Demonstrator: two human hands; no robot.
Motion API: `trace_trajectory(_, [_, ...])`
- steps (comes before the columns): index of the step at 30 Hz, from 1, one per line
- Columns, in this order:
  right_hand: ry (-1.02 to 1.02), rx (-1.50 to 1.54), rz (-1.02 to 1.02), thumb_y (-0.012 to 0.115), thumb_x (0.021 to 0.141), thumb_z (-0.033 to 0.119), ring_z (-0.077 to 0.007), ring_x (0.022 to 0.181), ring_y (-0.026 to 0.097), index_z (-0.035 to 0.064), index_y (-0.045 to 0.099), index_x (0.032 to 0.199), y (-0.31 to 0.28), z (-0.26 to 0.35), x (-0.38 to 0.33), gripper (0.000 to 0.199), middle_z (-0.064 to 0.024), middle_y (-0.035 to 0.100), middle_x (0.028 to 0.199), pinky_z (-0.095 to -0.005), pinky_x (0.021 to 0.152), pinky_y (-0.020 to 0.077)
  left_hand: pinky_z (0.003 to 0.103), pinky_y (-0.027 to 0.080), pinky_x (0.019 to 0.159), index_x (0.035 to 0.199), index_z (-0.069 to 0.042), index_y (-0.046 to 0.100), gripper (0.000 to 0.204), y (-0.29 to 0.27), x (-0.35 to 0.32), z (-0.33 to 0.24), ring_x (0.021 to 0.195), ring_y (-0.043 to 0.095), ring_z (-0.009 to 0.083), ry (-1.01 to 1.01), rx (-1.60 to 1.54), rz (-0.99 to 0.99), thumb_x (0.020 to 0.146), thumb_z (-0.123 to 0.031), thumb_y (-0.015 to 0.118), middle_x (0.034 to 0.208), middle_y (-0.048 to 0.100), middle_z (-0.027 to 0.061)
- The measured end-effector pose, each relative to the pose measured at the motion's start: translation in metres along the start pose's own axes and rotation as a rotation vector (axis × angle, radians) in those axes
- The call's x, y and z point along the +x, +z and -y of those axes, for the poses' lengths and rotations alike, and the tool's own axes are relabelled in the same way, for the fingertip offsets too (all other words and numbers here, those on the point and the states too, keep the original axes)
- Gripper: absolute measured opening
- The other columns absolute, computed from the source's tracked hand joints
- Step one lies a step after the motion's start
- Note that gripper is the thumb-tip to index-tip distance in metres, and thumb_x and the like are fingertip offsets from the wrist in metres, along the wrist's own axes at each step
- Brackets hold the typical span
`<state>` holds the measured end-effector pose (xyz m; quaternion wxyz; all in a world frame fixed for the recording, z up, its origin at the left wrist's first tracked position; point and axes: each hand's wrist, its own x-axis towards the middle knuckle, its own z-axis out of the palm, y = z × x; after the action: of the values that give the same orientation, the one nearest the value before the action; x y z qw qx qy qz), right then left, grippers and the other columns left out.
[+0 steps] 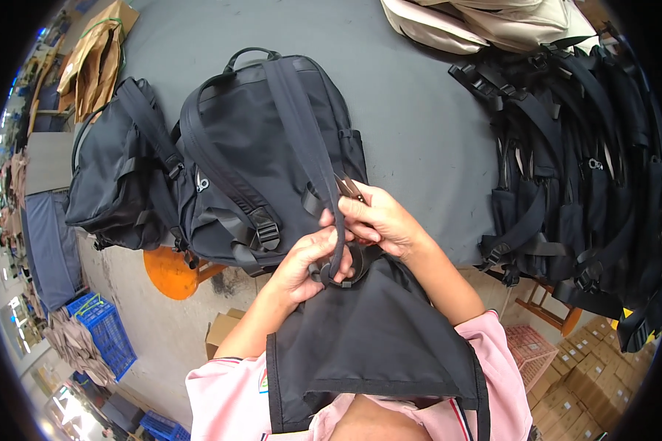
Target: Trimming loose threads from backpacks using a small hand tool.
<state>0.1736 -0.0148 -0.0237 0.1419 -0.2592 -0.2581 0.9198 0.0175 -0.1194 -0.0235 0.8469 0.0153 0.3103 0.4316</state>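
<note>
A black backpack (pixel 250 140) lies on the grey table with its straps upward and its top handle at the far side. My left hand (pixel 307 263) is closed on the lower end of its right shoulder strap (pixel 299 110), near the table's front edge. Right beside it, my right hand (pixel 388 222) grips a small pair of dark thread snips (pixel 351 189), blades pointing up and left along the strap's edge. The fingertips of both hands nearly meet at the strap. The other shoulder strap (pixel 224 169) rests on the backpack, with a black buckle (pixel 267 234) at its lower end.
A second black bag (pixel 121 173) lies against the backpack's left side. Several black backpacks (pixel 566 169) are heaped at the right, cream bags (pixel 493 22) at the far right. An orange stool (pixel 171 273), blue crate (pixel 103 331) and cartons (pixel 588 375) stand below.
</note>
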Motion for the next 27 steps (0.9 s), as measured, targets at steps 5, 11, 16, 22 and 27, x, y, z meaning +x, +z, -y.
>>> trace_trajectory(5, [-0.511, -0.165, -0.448, 0.071, 0.082, 0.011, -0.0022, 0.059, 0.046, -0.0004, 0.043, 0.122, 0.018, -0.026, 0.007, 0.051, -0.0019, 0.058, 0.078, -0.0176, 0.051, 0.0384, 0.029, 0.049, 0.08, 0.114, 0.0, 0.052, 0.035, 0.014, -0.015, 0.0, 0.085, 0.062, 0.0166, 0.162, 0.389, -0.166, 0.09, -0.023, 0.061, 0.104, 0.062, 0.0119])
trace_trajectory(11, [-0.506, -0.467, -0.509, 0.061, 0.089, 0.008, -0.0054, 0.08, 0.055, -0.0006, 0.059, 0.109, 0.029, -0.015, 0.003, 0.022, -0.0018, 0.061, 0.088, -0.0191, 0.075, 0.0438, 0.05, 0.03, 0.103, 0.083, 0.001, 0.064, 0.03, 0.033, -0.005, -0.005, 0.117, 0.049, 0.0369, 1.198, 1.687, -0.422, 0.063, -0.016, 0.078, 0.135, 0.041, 0.0268])
trace_trajectory(16, [-0.266, -0.066, -0.269, 0.055, 0.094, 0.018, -0.0066, 0.072, 0.055, 0.0022, 0.065, 0.099, 0.008, -0.011, 0.021, 0.019, -0.0017, 0.062, 0.085, -0.0206, 0.065, 0.0451, 0.052, 0.025, 0.104, 0.078, -0.002, 0.061, 0.027, 0.024, 0.003, -0.034, 0.107, 0.054, 0.026, 1.083, 1.837, -0.186, 0.063, -0.018, 0.077, 0.108, 0.06, 0.0067])
trace_trajectory(22, [-0.53, -0.534, -0.6, 0.061, 0.089, 0.013, -0.0063, 0.061, 0.048, 0.0026, 0.058, 0.106, 0.02, -0.022, -0.007, 0.02, 0.0026, 0.051, 0.069, -0.0225, 0.055, 0.04, 0.035, 0.035, 0.09, 0.1, -0.001, 0.061, 0.038, 0.009, 0.004, -0.039, 0.097, 0.051, 0.0258, 0.781, 1.271, -0.295, 0.078, -0.029, 0.071, 0.102, 0.055, 0.0098])
trace_trajectory(27, [-0.757, -1.196, -0.68, 0.069, 0.076, 0.005, -0.0168, 0.065, 0.057, 0.0052, 0.055, 0.108, 0.033, -0.008, -0.027, 0.035, -0.007, 0.056, 0.085, -0.0287, 0.057, 0.0471, 0.035, 0.035, 0.089, 0.101, -0.001, 0.06, 0.04, 0.011, 0.008, -0.043, 0.097, 0.05, 0.0251, 0.78, 1.256, -0.263, 0.078, -0.032, 0.072, 0.1, 0.054, 0.0088])
